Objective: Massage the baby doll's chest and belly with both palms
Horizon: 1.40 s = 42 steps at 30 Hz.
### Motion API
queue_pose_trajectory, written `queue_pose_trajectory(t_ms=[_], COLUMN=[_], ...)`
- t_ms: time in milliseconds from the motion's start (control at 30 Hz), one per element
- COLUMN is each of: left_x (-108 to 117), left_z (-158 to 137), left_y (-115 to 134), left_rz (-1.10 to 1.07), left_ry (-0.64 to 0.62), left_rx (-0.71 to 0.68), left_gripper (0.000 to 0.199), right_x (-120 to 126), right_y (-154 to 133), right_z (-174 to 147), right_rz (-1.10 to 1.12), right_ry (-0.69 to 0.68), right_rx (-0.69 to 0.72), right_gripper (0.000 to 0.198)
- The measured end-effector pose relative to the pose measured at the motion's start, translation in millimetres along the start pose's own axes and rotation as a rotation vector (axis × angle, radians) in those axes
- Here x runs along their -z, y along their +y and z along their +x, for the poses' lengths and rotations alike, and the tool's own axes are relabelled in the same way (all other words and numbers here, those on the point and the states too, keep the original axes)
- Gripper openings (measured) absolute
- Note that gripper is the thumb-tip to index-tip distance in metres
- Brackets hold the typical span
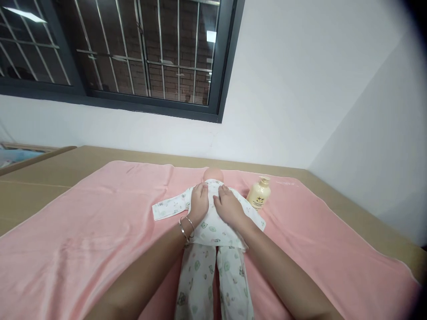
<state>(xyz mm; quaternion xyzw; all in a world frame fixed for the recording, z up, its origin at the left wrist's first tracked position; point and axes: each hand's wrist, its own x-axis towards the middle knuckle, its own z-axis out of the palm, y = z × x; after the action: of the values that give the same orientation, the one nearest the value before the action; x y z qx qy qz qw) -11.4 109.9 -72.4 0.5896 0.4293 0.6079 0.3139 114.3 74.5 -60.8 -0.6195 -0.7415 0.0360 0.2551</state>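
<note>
A baby doll (213, 174) lies on a pink blanket (100, 249), its head toward the wall. It wears a white printed top (215, 229) and matching printed trousers (196, 275). My left hand (199, 202) rests flat on the upper left of the top, fingers stretched toward the head. On the upper right lies my right hand (229, 205), its fingers also extended. Both palms face down on the cloth, with nothing held in them. The doll's left-side sleeve (171, 207) stretches out sideways. A cream pump bottle (259, 193) stands close by on the right.
Brown boards (60, 171) show around the blanket. Behind them rises a white wall (283, 89) with a dark-framed, barred window (218, 100). At the far left, something light blue (20, 155) sits beyond a raised edge.
</note>
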Motion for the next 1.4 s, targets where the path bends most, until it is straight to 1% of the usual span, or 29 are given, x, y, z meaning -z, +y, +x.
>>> queue_pose_trajectory(t_ms=[100,133,167,233,300,367,400,433,467,567,600,633,700,767,867,933,1033,1133,1267,1400], left_x=[1,1,1,2,2,1,1,1,0,0,-1,-1,-2,-3,-5,-5,-4,-3,-2,-2], left_z=[-2,-3,-3,-3,-3,-4,-4,-5,-5,-4,-3,-2,-1,-1,-3,-4,-3,3,11,13], left_y=[-2,-2,-2,-2,-2,-3,-4,-5,-6,-11,-13,-15,-18,-21,-22,-22,-21,-23,-28,-31], left_rz=[-0.006,-0.003,0.001,0.007,0.012,0.007,0.003,0.001,0.001,0.024,0.036,0.049,0.090,0.160,0.292,0.369,0.462,0.544,0.629,0.707], left_ry=[0.005,0.000,-0.005,-0.002,0.007,0.006,0.008,0.008,0.007,0.011,0.010,0.010,0.005,0.005,0.038,0.039,-0.008,-0.057,-0.150,-0.233], left_rx=[-0.001,-0.001,0.000,0.006,0.004,-0.012,-0.019,-0.024,-0.028,-0.042,-0.048,-0.053,-0.065,-0.103,-0.202,-0.255,-0.276,-0.256,-0.260,-0.295], left_gripper=[0.028,0.029,0.030,0.030,0.031,0.031,0.031,0.032,0.032,0.032,0.032,0.032,0.027,0.025,0.030,0.031,0.029,0.031,0.035,0.039], right_x=[0,0,2,4,5,4,3,2,1,0,0,1,1,-1,-3,-4,-3,-2,-2,-3], right_y=[-9,-7,-4,6,14,14,11,7,2,-7,-6,-4,4,11,14,13,12,14,20,25], right_z=[-3,-1,2,9,13,12,9,6,3,-1,1,3,7,10,8,5,4,6,11,16], right_rz=[-0.027,-0.009,0.016,0.060,0.065,0.021,-0.007,-0.031,-0.044,-0.009,0.017,0.043,0.081,0.085,0.042,0.017,0.004,0.001,-0.026,-0.052], right_ry=[-0.057,-0.078,-0.093,-0.103,-0.091,-0.053,-0.033,-0.018,-0.014,-0.064,-0.081,-0.088,-0.064,-0.005,0.103,0.162,0.221,0.236,0.187,0.116], right_rx=[0.180,0.230,0.250,0.216,0.123,0.018,-0.011,-0.010,0.023,0.214,0.252,0.262,0.207,0.110,-0.033,-0.080,-0.072,-0.044,-0.044,0.025], right_gripper=[0.051,0.049,0.048,0.048,0.052,0.057,0.057,0.055,0.052,0.047,0.046,0.044,0.042,0.045,0.050,0.052,0.050,0.047,0.047,0.046])
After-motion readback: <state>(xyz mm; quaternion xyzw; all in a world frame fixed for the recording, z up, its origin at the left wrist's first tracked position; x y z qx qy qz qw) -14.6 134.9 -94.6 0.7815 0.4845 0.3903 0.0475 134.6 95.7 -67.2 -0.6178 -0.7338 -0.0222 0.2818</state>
